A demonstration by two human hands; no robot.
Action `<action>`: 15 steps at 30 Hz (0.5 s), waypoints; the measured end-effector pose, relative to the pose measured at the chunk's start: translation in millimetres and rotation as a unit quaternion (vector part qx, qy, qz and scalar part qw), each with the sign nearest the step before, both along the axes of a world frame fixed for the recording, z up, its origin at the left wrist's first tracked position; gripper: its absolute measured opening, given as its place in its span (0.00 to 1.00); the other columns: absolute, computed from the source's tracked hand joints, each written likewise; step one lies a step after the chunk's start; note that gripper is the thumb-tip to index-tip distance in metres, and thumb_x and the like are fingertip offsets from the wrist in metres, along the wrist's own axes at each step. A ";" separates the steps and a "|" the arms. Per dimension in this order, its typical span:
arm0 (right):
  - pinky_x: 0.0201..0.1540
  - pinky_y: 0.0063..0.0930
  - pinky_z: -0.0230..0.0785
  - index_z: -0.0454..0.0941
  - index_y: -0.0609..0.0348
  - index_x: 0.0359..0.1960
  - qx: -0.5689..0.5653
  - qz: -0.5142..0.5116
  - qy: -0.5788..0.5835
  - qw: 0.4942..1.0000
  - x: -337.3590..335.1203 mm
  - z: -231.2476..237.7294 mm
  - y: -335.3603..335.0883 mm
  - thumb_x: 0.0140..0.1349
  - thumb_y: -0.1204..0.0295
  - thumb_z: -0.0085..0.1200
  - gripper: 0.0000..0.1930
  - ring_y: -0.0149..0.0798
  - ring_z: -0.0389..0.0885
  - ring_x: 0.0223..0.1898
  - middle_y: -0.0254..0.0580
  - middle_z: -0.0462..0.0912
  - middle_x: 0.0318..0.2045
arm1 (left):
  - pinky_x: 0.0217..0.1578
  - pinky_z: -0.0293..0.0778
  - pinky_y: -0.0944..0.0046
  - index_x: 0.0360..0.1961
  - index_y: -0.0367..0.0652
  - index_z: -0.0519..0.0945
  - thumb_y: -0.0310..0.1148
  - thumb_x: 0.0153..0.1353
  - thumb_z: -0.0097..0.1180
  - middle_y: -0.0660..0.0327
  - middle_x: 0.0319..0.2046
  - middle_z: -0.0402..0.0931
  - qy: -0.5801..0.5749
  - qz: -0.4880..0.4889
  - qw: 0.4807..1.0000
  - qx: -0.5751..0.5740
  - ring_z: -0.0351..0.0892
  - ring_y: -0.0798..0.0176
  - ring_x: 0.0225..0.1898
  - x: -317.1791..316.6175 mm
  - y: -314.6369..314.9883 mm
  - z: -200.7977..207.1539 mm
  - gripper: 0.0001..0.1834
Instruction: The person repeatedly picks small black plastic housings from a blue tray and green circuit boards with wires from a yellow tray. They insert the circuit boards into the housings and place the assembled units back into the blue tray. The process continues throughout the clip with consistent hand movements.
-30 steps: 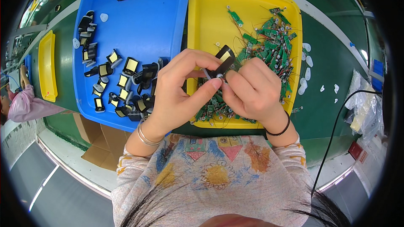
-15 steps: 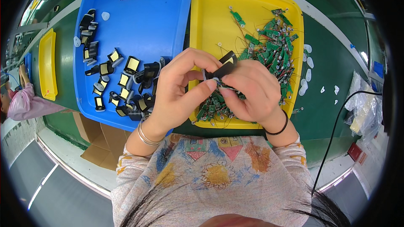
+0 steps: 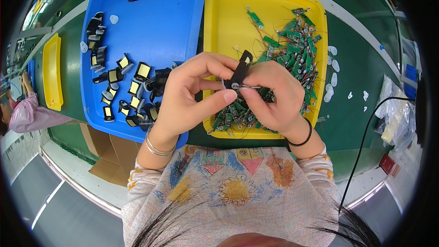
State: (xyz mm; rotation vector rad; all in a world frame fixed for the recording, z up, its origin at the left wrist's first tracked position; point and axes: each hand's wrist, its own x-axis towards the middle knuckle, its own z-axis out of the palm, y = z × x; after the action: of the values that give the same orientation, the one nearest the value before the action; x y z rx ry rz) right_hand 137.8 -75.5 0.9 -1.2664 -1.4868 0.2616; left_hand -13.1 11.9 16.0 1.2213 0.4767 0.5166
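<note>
Over the left side of the yellow tray (image 3: 228, 13), the left hand (image 3: 192, 93) grips a tilted black casing (image 3: 239, 72); the right hand (image 3: 276, 93) pinches a slim piece (image 3: 249, 86) at its edge, circuit boards (image 3: 292, 58) heaped below!

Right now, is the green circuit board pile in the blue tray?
No, the green circuit board pile lies in the yellow tray, right of the blue tray.

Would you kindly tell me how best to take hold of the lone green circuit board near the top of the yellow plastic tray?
I'd pinch the lone green circuit board mid-length by its long edges, from above and the left: it is slim and oblong, with bare yellow plastic tray on that side and the tangled heap of green boards to its lower right.
</note>
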 end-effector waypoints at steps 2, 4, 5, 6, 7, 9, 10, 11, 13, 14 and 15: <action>0.25 0.27 0.68 0.74 0.61 0.27 -0.044 0.005 0.051 0.998 -0.4 1.6 -1.9 0.43 0.79 0.59 0.08 0.42 0.76 0.23 0.40 0.76 0.22 | 0.43 0.73 0.67 0.31 0.36 0.72 0.18 0.46 0.59 0.53 0.45 0.69 -0.006 0.010 0.999 0.032 0.72 0.62 0.47 0.0 0.1 -0.7 0.11; 0.25 0.27 0.68 0.74 0.60 0.27 -0.075 0.015 0.077 0.994 0.9 4.3 -3.0 0.43 0.78 0.59 0.08 0.42 0.76 0.23 0.41 0.77 0.23 | 0.47 0.70 0.63 0.29 0.37 0.70 0.19 0.44 0.59 0.48 0.48 0.67 0.028 0.009 0.999 0.022 0.72 0.58 0.49 1.1 0.1 4.3 0.11; 0.25 0.27 0.68 0.75 0.60 0.26 -0.090 0.021 0.090 0.992 1.3 5.1 -3.4 0.43 0.78 0.59 0.08 0.42 0.76 0.24 0.41 0.77 0.23 | 0.49 0.68 0.61 0.28 0.37 0.70 0.19 0.43 0.59 0.45 0.50 0.66 0.045 0.009 0.999 0.018 0.71 0.56 0.50 1.3 -0.1 6.2 0.11; 0.26 0.28 0.68 0.75 0.60 0.26 -0.079 0.031 0.073 0.994 1.9 4.5 -2.3 0.43 0.78 0.59 0.08 0.42 0.76 0.24 0.40 0.77 0.23 | 0.49 0.67 0.60 0.27 0.38 0.69 0.19 0.43 0.60 0.45 0.50 0.66 0.037 0.004 0.999 0.018 0.71 0.55 0.50 1.0 -0.3 4.5 0.12; 0.26 0.28 0.68 0.75 0.59 0.25 -0.067 0.042 0.057 0.995 3.2 3.2 0.0 0.43 0.78 0.60 0.07 0.42 0.76 0.24 0.40 0.77 0.23 | 0.50 0.67 0.60 0.26 0.39 0.68 0.19 0.42 0.61 0.44 0.49 0.67 0.030 -0.001 0.999 0.019 0.70 0.55 0.51 0.6 -0.3 1.0 0.13; 0.27 0.28 0.68 0.75 0.58 0.25 -0.055 0.062 0.032 0.996 4.5 1.6 1.8 0.42 0.78 0.60 0.08 0.42 0.76 0.25 0.39 0.76 0.23 | 0.51 0.66 0.59 0.25 0.40 0.67 0.19 0.41 0.62 0.44 0.48 0.68 0.026 -0.015 0.999 0.017 0.70 0.54 0.52 -0.2 0.3 -0.9 0.14; 0.27 0.28 0.69 0.75 0.58 0.24 -0.053 0.072 0.024 0.996 4.9 1.1 1.6 0.41 0.78 0.60 0.08 0.42 0.76 0.25 0.38 0.76 0.23 | 0.51 0.66 0.59 0.25 0.40 0.66 0.18 0.41 0.62 0.44 0.48 0.69 0.031 -0.024 0.999 0.014 0.70 0.54 0.52 -1.3 0.9 -0.5 0.15; 0.28 0.29 0.69 0.75 0.58 0.24 -0.053 0.081 0.016 0.995 5.4 0.3 2.0 0.41 0.78 0.60 0.08 0.42 0.76 0.25 0.38 0.76 0.22 | 0.51 0.65 0.59 0.25 0.41 0.66 0.18 0.40 0.63 0.44 0.47 0.69 0.036 -0.033 0.999 0.011 0.69 0.54 0.52 -1.5 1.5 -0.6 0.16; 0.27 0.28 0.69 0.75 0.58 0.24 -0.039 0.086 0.003 0.996 6.1 -0.7 3.4 0.40 0.78 0.60 0.08 0.41 0.76 0.25 0.38 0.76 0.22 | 0.50 0.66 0.61 0.25 0.41 0.65 0.17 0.39 0.63 0.46 0.45 0.71 0.047 -0.043 0.998 0.019 0.70 0.56 0.51 -1.3 2.1 -0.8 0.18; 0.26 0.28 0.69 0.75 0.57 0.24 -0.032 0.089 -0.005 0.996 5.7 -0.8 3.6 0.39 0.78 0.60 0.09 0.40 0.76 0.25 0.38 0.75 0.22 | 0.50 0.67 0.62 0.26 0.41 0.65 0.17 0.38 0.63 0.47 0.44 0.72 0.051 -0.047 0.997 0.024 0.71 0.57 0.50 -1.6 2.2 -0.9 0.18; 0.26 0.27 0.69 0.75 0.57 0.24 -0.016 0.082 -0.037 0.996 4.9 -1.3 3.5 0.39 0.78 0.59 0.09 0.40 0.76 0.25 0.38 0.75 0.22 | 0.49 0.67 0.63 0.27 0.40 0.66 0.16 0.37 0.63 0.48 0.43 0.72 0.058 -0.039 0.997 0.022 0.71 0.58 0.49 -1.0 2.5 -0.8 0.19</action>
State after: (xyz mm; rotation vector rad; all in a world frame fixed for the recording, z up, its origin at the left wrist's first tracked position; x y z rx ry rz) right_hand 142.8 -72.0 -0.4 -1.1930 -1.6591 0.3506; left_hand -14.1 14.4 15.1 1.3116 0.5169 0.3924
